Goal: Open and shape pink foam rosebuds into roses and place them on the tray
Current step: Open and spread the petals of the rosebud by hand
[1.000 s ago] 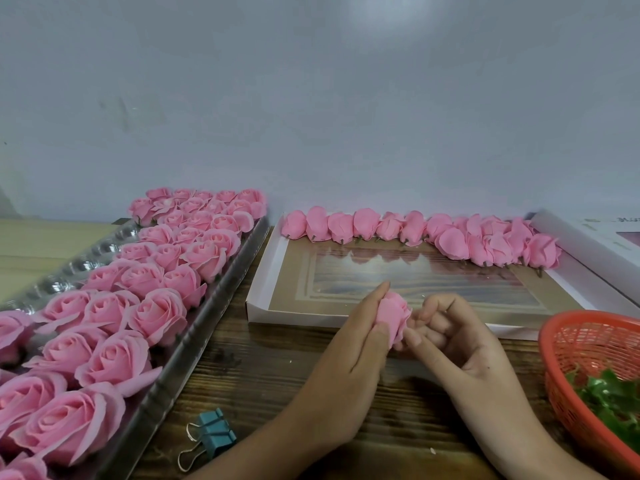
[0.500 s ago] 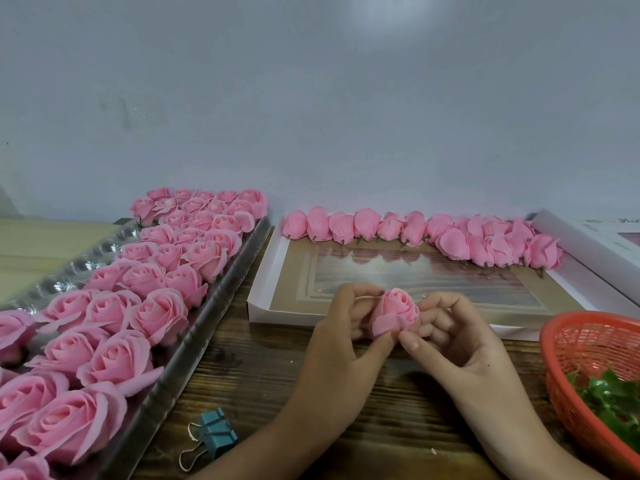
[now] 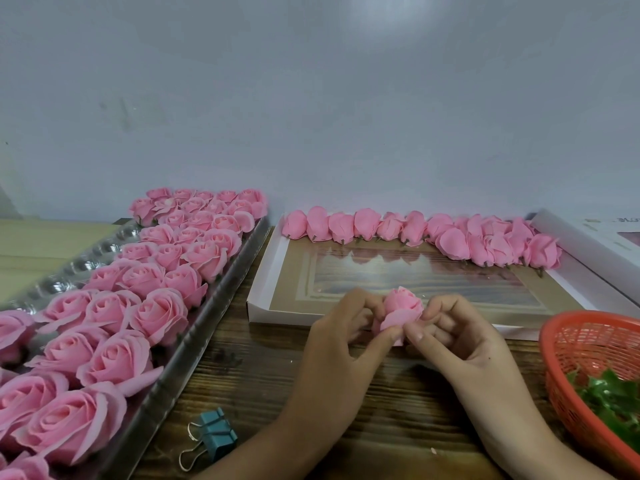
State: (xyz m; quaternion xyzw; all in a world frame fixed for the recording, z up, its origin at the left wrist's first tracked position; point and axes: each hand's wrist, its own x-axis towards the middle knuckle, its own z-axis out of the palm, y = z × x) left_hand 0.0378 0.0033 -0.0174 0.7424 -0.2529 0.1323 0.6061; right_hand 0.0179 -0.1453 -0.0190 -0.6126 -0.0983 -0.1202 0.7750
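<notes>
both hands pinch the bud (image 3: pixel 403 308) over the table, left hand (image 3: pixel 341 344) and right hand (image 3: pixel 457 336) working an outer petal. tray (image 3: pixel 207 327) sits off to the left, so left's nearer.

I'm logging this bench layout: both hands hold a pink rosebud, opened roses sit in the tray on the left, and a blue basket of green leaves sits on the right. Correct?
The basket is red, not blue, as the head view shows. The left hand and right hand do hold the rosebud; the rest stands.
</notes>
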